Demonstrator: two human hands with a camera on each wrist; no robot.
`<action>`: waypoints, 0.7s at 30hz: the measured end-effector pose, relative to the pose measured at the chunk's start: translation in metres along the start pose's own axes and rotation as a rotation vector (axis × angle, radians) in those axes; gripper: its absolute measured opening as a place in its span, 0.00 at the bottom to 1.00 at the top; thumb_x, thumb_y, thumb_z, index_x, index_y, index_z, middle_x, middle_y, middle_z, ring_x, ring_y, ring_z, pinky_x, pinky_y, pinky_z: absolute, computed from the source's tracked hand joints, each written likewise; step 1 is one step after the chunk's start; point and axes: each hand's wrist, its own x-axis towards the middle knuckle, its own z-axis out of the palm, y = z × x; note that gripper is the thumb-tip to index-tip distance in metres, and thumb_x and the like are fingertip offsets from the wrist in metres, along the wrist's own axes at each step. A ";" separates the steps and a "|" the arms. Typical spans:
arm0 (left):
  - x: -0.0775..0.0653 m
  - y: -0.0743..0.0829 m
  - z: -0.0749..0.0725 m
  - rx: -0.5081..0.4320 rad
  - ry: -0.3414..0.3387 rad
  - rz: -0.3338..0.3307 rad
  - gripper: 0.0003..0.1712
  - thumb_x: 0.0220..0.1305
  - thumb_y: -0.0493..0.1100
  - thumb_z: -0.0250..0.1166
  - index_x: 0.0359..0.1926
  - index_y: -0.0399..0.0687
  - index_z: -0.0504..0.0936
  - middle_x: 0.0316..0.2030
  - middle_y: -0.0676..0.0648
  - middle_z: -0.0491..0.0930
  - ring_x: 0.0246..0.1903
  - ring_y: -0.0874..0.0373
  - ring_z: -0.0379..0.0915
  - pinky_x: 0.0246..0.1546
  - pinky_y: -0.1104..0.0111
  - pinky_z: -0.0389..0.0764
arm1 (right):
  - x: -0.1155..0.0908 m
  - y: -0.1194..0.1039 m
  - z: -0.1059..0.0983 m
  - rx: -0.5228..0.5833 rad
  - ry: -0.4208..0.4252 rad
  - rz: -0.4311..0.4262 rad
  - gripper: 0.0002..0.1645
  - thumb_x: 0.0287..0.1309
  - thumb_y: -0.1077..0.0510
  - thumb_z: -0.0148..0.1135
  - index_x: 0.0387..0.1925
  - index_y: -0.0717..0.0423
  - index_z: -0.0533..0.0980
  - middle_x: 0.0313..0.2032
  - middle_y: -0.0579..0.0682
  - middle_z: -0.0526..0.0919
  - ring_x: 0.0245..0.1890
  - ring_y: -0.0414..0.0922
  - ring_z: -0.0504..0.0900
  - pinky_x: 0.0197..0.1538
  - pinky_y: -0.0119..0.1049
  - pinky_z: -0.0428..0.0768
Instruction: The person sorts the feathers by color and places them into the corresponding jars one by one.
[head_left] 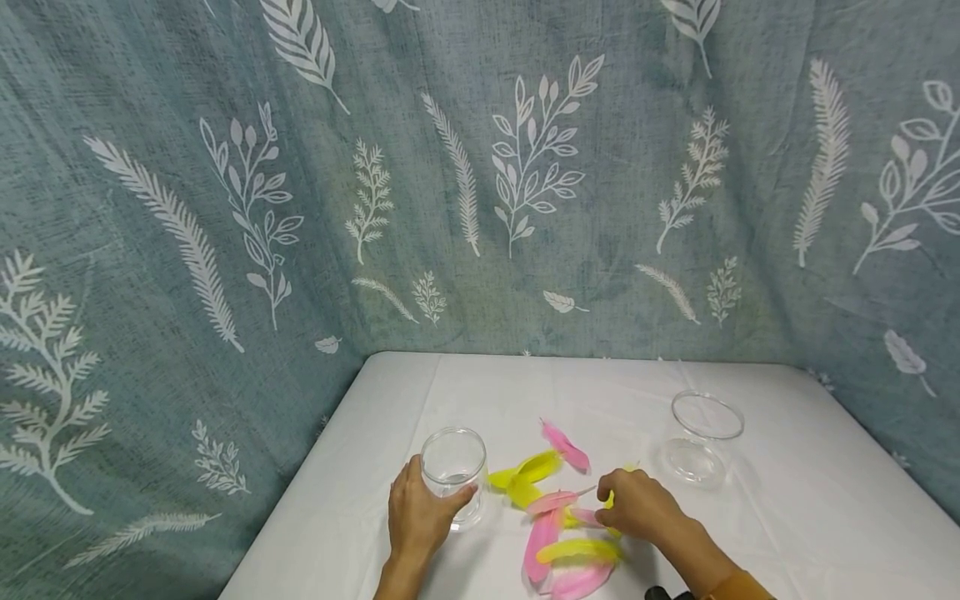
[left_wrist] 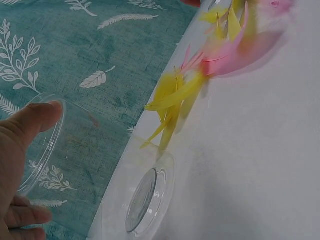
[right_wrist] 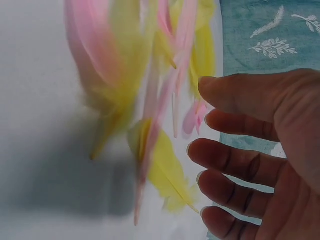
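My left hand grips a clear glass jar around its side. In the left wrist view the thumb lies by the rim of the jar, and no contents show inside. Over the right side of a loose pile of feathers is my right hand. The right wrist view shows its thumb and fingers apart, bent loosely, with nothing between them. A yellow feather and a pink feather lie close to those fingertips. Part of the pile is hidden under the hand in the head view.
A second clear round glass vessel stands at the right back of the white table; its walls are hard to see. One pink feather lies behind the pile. Blue-green leaf-patterned cloth hangs behind and beside the table.
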 end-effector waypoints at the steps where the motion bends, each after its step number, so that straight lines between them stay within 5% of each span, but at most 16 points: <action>1: 0.000 0.000 0.000 0.000 0.001 0.000 0.53 0.31 0.62 0.82 0.53 0.32 0.74 0.46 0.37 0.79 0.45 0.40 0.74 0.43 0.50 0.76 | 0.000 0.000 0.002 0.009 -0.008 -0.001 0.12 0.44 0.56 0.76 0.31 0.54 0.82 0.29 0.46 0.80 0.22 0.44 0.72 0.27 0.41 0.73; 21: 0.001 -0.001 0.000 0.000 0.012 0.011 0.53 0.31 0.62 0.81 0.53 0.31 0.75 0.45 0.36 0.79 0.45 0.39 0.75 0.43 0.50 0.76 | 0.003 0.004 0.029 0.040 -0.115 -0.189 0.12 0.34 0.64 0.70 0.26 0.49 0.78 0.21 0.43 0.70 0.22 0.46 0.69 0.26 0.44 0.69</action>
